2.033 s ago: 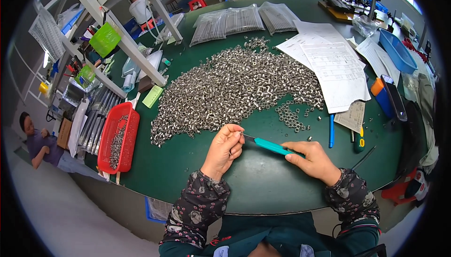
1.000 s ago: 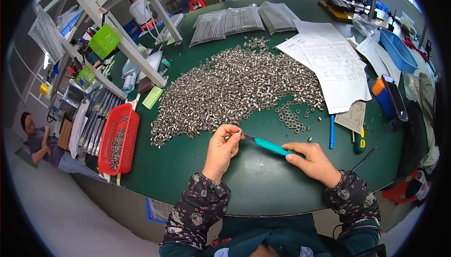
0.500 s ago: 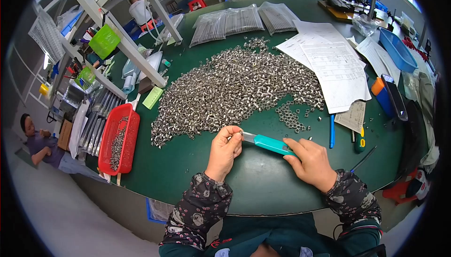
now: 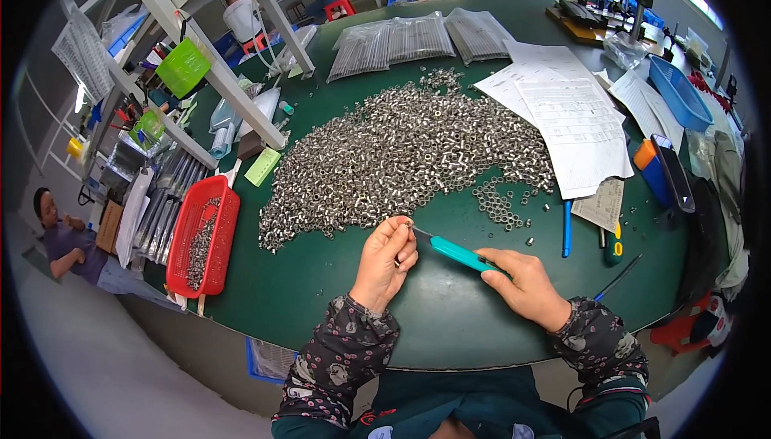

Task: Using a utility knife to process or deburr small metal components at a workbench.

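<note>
My left hand [image 4: 384,261] is closed in a pinch on a small metal ring [image 4: 409,224], mostly hidden by the fingertips. My right hand [image 4: 526,285] grips the rear of a teal utility knife [image 4: 459,253]. The knife's blade points left and its tip meets the ring at my left fingertips. Both hands are over the table just in front of a wide heap of small shiny metal rings [image 4: 385,158]. A looser patch of rings [image 4: 496,204] lies beyond my right hand.
A red basket [image 4: 228,234] with metal pieces stands at the left. Bagged metal tubes [image 4: 393,40] lie behind the heap. Paper sheets [image 4: 574,130], a blue pen [image 4: 567,230], a yellow-green-handled tool [image 4: 614,245] and a phone [image 4: 673,172] are at the right. A metal shelf post [image 4: 210,69] rises at left.
The utility knife has turned in my right hand, its blade now seen more edge-on and angled up toward the ring. My right hand has shifted slightly left and down.
</note>
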A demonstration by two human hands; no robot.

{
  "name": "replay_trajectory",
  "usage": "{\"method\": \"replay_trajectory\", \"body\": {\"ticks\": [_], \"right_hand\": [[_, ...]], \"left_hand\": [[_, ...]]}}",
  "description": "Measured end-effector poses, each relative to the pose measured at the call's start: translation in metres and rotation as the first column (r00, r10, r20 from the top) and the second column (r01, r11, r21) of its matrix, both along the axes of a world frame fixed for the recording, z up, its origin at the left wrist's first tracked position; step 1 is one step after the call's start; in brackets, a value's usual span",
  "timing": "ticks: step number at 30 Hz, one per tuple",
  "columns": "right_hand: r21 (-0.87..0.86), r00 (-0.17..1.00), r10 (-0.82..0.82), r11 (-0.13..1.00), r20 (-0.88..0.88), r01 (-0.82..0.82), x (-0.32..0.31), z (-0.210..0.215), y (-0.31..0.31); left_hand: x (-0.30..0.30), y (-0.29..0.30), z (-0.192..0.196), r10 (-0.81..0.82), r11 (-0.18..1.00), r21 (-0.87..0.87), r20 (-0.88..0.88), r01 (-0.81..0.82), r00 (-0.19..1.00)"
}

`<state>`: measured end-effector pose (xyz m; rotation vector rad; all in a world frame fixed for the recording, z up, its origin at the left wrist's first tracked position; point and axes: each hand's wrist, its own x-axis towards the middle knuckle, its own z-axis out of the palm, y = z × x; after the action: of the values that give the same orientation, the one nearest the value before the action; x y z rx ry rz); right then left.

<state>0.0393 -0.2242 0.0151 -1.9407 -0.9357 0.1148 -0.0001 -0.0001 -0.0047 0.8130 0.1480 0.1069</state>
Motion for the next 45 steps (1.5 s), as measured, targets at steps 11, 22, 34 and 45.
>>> {"method": "replay_trajectory", "body": {"ticks": [11, 22, 34, 45], "right_hand": [[-0.027, 0.999, 0.010, 1.000, -0.033, -0.011, 0.000, 0.000, 0.002], [0.007, 0.995, 0.000, 1.000, -0.098, 0.000, 0.002, 0.001, 0.002], [-0.173, 0.964, -0.063, 0.979, 0.258, 0.111, 0.006, 0.016, -0.007], [-0.098, 0.959, -0.065, 0.991, 0.275, 0.095, 0.009, 0.011, -0.007]], "left_hand": [[0.000, 0.000, -0.001, -0.038, 0.997, -0.073, 0.030, 0.040, 0.999], [-0.002, 0.001, -0.001, -0.058, 0.997, -0.042, 0.041, 0.060, 0.997], [-0.003, 0.005, 0.007, -0.027, 0.916, 0.398, -0.077, 0.056, 0.997], [-0.001, 0.009, 0.009, -0.075, 0.984, 0.158, -0.074, 0.085, 0.994]]}}
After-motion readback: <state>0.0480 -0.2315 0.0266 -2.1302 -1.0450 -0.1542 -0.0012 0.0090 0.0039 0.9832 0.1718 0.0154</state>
